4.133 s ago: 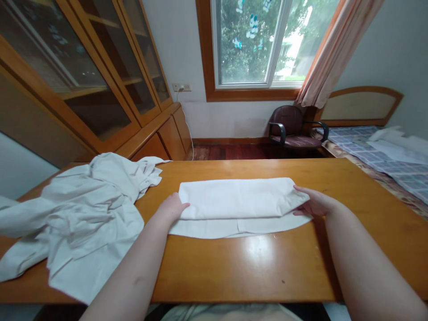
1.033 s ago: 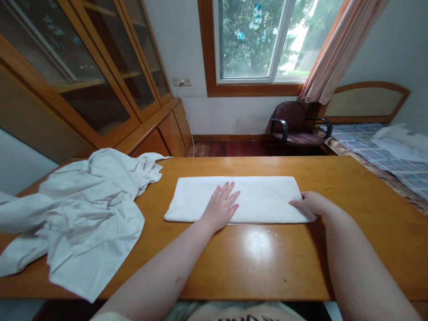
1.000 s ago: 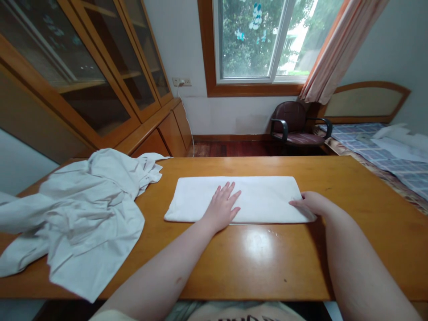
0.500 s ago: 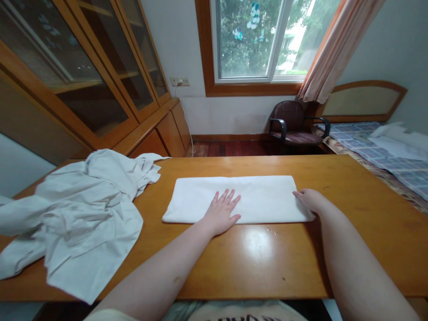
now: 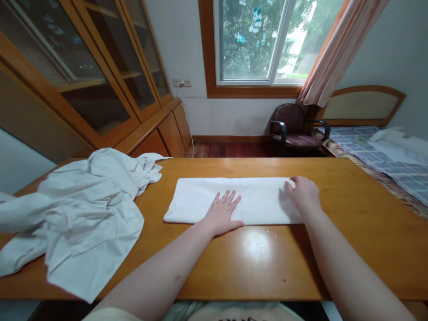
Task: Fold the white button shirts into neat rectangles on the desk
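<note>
A white cloth (image 5: 200,200), folded into a long flat strip, lies across the middle of the wooden table (image 5: 254,263). My left hand (image 5: 222,213) rests flat on the strip's middle, fingers spread, holding nothing. My right hand (image 5: 301,195) sits on the strip's right end, its fingers curled down onto the fabric. The cloth's right edge is hidden under that hand.
A crumpled heap of white cloth (image 5: 76,214) covers the table's left side and hangs over the near edge. Beyond the table stand a glass-door wooden cabinet (image 5: 100,80), a dark armchair (image 5: 294,127) under the window, and a bed (image 5: 384,156) at right.
My right hand has moved from beside the strip's right end up onto it, curling over the fabric. My left hand has stayed flat on the middle.
</note>
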{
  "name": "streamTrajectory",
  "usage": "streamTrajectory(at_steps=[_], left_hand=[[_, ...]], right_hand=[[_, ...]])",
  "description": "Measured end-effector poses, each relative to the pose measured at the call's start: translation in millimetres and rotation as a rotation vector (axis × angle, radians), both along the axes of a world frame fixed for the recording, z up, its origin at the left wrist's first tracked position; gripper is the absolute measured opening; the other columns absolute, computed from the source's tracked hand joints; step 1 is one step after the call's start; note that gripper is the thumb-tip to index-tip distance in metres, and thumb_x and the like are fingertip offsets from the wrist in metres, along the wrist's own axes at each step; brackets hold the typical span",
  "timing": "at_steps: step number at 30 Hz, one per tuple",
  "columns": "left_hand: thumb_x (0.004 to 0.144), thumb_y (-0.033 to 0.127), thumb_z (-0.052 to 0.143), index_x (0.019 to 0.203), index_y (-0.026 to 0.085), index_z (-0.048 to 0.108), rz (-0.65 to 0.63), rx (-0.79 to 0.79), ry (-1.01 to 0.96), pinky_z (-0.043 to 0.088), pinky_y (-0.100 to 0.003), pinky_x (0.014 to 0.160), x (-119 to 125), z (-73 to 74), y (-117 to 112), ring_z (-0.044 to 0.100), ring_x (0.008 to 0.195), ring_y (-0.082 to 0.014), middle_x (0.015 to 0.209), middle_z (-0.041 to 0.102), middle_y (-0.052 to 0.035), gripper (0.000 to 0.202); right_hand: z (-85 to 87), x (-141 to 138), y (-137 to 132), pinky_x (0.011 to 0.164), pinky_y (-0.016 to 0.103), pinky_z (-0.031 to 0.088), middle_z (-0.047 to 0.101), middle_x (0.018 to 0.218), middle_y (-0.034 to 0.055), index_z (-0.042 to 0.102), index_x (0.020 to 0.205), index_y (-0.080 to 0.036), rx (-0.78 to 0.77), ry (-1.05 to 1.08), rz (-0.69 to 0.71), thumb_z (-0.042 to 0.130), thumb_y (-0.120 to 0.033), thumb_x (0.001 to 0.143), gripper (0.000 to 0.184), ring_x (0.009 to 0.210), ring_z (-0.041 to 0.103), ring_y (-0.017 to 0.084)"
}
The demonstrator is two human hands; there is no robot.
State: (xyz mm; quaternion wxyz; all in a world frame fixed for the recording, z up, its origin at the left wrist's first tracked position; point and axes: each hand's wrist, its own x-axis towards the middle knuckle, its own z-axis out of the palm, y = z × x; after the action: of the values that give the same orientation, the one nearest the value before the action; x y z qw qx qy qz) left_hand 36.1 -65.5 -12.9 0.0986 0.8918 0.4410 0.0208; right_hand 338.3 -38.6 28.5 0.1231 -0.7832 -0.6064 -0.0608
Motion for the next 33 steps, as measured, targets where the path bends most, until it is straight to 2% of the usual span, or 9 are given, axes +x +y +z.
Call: streamTrajectory(at_steps=[2,5,9,14,20,23,30,33], left_hand=[[0.075,0.076,0.036,0.148,0.020,0.013,0.000,0.001,0.004,0.002,-0.052,0.113,0.2,-0.2,-0.2,0.006,0.142,-0.0276,0.155,0.009,-0.0089,0.096],[0.075,0.076,0.034,0.149,0.017,0.009,0.007,0.005,0.011,0.002,-0.052,0.113,0.2,-0.4,-0.2,0.005,0.142,-0.0271,0.155,0.008,-0.0093,0.098],[0.075,0.077,0.031,0.148,0.014,0.012,0.006,0.009,0.012,0.002,-0.052,0.113,0.1,-0.7,0.4,0.004,0.142,-0.0262,0.155,0.009,-0.0105,0.099],[0.075,0.077,0.031,0.147,0.012,0.018,0.001,-0.013,0.043,0.003,-0.051,0.113,1.4,0.4,1.5,0.005,0.142,-0.0265,0.154,0.014,-0.0123,0.098],[0.074,0.077,0.034,0.148,0.013,0.013,0.011,-0.030,0.047,0.004,-0.052,0.113,1.5,3.1,0.8,0.005,0.142,-0.0274,0.154,0.009,-0.0120,0.099],[0.074,0.077,0.033,0.148,0.014,0.010,0.010,-0.035,0.043,0.004,-0.052,0.113,0.8,3.0,0.5,0.004,0.142,-0.0274,0.155,0.008,-0.0107,0.100],[0.075,0.076,0.033,0.148,0.016,0.010,0.012,-0.032,0.015,0.003,-0.052,0.113,-0.3,0.1,1.5,0.004,0.142,-0.0267,0.155,0.008,-0.0095,0.098],[0.078,0.073,0.034,0.148,0.018,0.012,0.014,-0.065,0.021,0.004,-0.051,0.113,-0.7,3.3,1.3,0.006,0.142,-0.0263,0.155,0.009,-0.0090,0.092]], right_hand=[[-2.0,-32.2,-1.3,0.099,0.041,0.034,0.058,0.123,0.0172,0.058,0.117,-0.011,0.109,0.008,0.277,0.040,-0.040,0.089,0.044,0.115,0.051,0.029],[-10.8,-78.7,-0.9,0.108,0.049,0.019,0.037,0.145,0.0149,0.047,0.132,-0.013,0.075,-0.001,0.571,0.037,-0.046,0.091,0.053,0.134,0.031,0.030],[-20.2,-117.0,4.7,0.110,0.050,0.013,0.022,0.152,0.0127,0.032,0.143,-0.015,-0.067,0.025,0.617,0.031,-0.050,0.092,0.062,0.140,0.017,0.028],[-31.3,-130.4,11.8,0.111,0.050,0.007,0.021,0.152,0.0090,0.025,0.146,-0.019,-0.207,0.041,0.625,0.024,-0.055,0.092,0.066,0.141,0.014,0.025],[-43.9,-115.4,19.3,0.113,0.044,0.010,0.022,0.153,0.0060,0.022,0.147,-0.022,-0.244,0.018,0.587,0.020,-0.062,0.090,0.070,0.140,0.016,0.023],[-46.9,-95.1,24.5,0.113,0.042,0.012,0.022,0.152,0.0078,0.024,0.147,-0.020,-0.255,-0.006,0.489,0.022,-0.063,0.089,0.072,0.140,0.018,0.023],[-48.0,-28.9,33.6,0.111,0.042,0.015,0.028,0.150,0.0099,0.028,0.145,-0.015,-0.260,-0.031,0.239,0.021,-0.056,0.092,0.068,0.139,0.019,0.024],[-48.9,-15.0,36.2,0.111,0.045,0.016,0.028,0.150,0.0099,0.028,0.145,-0.015,-0.272,-0.024,0.129,0.019,-0.055,0.092,0.067,0.139,0.020,0.025]])
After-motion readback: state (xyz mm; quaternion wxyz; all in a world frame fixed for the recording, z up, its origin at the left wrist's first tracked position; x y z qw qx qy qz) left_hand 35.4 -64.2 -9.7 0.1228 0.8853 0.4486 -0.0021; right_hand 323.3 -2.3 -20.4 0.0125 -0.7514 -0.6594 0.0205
